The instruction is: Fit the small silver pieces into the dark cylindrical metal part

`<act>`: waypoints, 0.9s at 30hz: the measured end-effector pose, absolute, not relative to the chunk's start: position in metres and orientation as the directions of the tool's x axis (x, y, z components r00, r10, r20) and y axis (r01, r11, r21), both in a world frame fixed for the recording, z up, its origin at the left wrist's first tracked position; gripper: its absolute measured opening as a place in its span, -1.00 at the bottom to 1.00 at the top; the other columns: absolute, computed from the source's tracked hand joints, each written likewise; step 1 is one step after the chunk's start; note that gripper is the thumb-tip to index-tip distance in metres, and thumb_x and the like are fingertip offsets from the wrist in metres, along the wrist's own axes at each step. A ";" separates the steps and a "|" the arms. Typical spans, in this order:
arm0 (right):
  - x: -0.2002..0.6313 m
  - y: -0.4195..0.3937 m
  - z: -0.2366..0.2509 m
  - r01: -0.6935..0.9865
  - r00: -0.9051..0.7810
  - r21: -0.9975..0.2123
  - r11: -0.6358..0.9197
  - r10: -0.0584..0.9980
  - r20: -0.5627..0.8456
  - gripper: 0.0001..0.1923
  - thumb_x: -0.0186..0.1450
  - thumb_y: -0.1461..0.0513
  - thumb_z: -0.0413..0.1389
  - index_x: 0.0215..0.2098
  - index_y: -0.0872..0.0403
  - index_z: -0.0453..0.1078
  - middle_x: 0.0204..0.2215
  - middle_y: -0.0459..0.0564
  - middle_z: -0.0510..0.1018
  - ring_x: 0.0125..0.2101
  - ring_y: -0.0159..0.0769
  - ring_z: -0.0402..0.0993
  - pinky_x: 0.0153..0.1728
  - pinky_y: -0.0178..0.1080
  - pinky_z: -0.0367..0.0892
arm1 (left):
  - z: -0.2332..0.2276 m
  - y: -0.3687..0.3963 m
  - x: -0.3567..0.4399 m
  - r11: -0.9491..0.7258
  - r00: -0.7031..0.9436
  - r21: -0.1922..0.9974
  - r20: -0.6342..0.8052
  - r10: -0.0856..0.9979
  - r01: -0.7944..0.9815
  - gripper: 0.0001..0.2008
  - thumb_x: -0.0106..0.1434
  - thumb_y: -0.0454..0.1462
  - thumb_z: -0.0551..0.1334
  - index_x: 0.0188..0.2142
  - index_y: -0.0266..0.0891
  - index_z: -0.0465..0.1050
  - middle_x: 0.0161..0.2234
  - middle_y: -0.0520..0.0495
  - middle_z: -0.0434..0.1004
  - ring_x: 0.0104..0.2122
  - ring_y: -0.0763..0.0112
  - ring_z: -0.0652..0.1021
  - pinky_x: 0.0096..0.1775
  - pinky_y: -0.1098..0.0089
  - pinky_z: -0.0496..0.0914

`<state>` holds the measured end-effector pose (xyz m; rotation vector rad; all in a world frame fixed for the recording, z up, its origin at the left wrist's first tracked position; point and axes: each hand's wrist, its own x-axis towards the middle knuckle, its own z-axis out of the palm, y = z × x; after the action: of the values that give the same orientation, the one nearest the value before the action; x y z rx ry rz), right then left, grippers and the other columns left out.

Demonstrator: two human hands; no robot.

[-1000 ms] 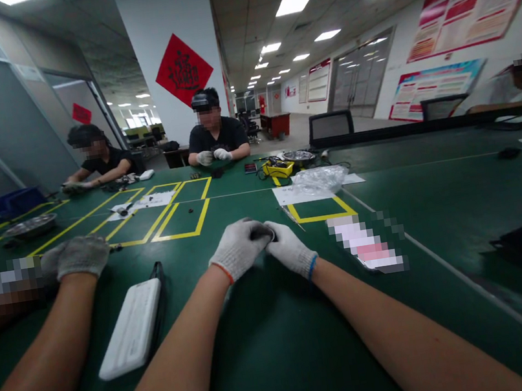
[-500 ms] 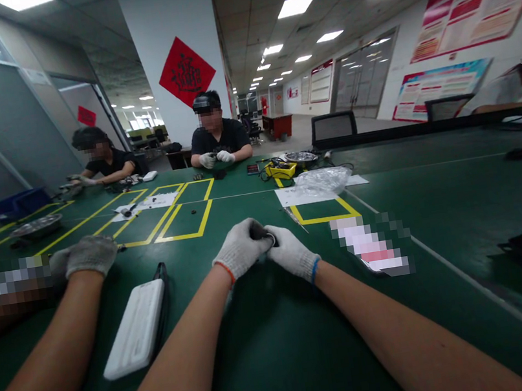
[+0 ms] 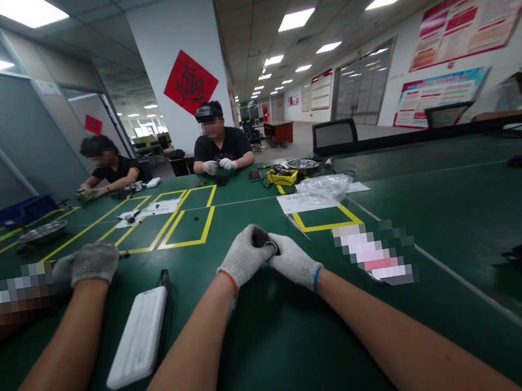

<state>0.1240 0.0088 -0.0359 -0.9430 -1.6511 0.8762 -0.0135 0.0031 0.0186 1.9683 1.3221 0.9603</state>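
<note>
1. The left hand (image 3: 245, 258) and right hand (image 3: 294, 258), both in white knit gloves, meet at the middle of the green worktop (image 3: 283, 342), fingers closed together on a small dark part (image 3: 261, 237).
2. The dark part sits between the fingertips at the top of both hands, mostly covered; its long axis and which way it points cannot be told.
3. Near the hands, the worktop is bare green between the forearms down to its near edge.
4. Left of the left forearm lies a white flat case (image 3: 138, 336), its long side running near-left to far-right, with a co-worker's gloved hand (image 3: 89, 263) beyond it.
5. Just right of the right hand is a blurred patch, with open green surface further right.
6. Farther off are yellow taped squares (image 3: 187, 227) and a clear plastic bag (image 3: 321, 188).
</note>
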 end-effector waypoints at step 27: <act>0.131 0.004 -0.027 0.376 -0.154 -0.831 0.410 0.912 0.380 -0.87 -0.02 0.30 0.05 -0.45 0.03 0.30 -0.52 -0.16 0.43 -0.41 -0.30 0.34 -0.35 -0.27 0.24 | 0.017 0.012 -0.029 -0.150 0.082 0.448 0.168 0.982 0.881 -0.76 0.24 -0.22 0.27 -0.15 -0.24 0.63 -0.10 -0.28 0.64 -0.10 0.13 0.62 0.02 0.25 0.46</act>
<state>0.1310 0.0043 -0.0275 -1.1287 -1.7263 0.7153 -0.0289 0.0115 0.0168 2.1273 1.8785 0.6385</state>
